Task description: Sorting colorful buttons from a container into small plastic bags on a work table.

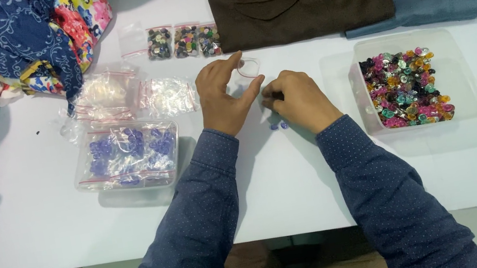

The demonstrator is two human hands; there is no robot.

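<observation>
The left hand (pixel 223 101) pinches a small clear zip bag (pixel 248 68) by its mouth, raised just above the bench (pixel 284 178). The right hand (pixel 301 101) is curled, fingertips down on the bench beside it; whether it grips a button I cannot tell. Two small purple buttons (pixel 279 126) lie loose just beneath its wrist. A sleeve sweep could likely flick them off, and the limp bag mouth may close or spill while being filled.
</observation>
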